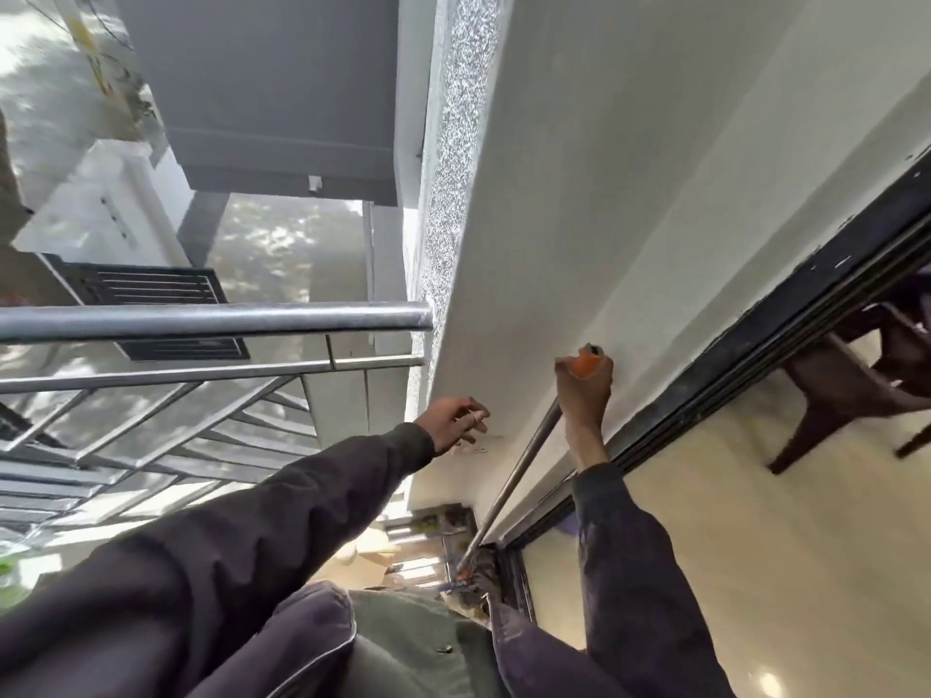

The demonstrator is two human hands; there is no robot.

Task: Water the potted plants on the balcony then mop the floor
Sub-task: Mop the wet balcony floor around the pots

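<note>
A mop with a metal pole (524, 460) and an orange grip (587, 364) at its top leans along the white balcony wall (579, 219). My right hand (584, 387) grips the orange end of the pole. The mop's lower end (468, 571) reaches down to the floor by the door frame, blurred among small items. My left hand (456, 425) hovers near the wall left of the pole, fingers loosely curled, holding nothing. No potted plant is plainly visible; a green blur (7, 571) sits at the far left edge.
A steel balcony railing (211, 319) runs across the left, meeting the wall. A black sliding-door frame (755, 345) runs along the right, with a glossy cream indoor floor (755, 546) and a dark brown chair (866, 375) beyond it. My dark-sleeved arms fill the lower view.
</note>
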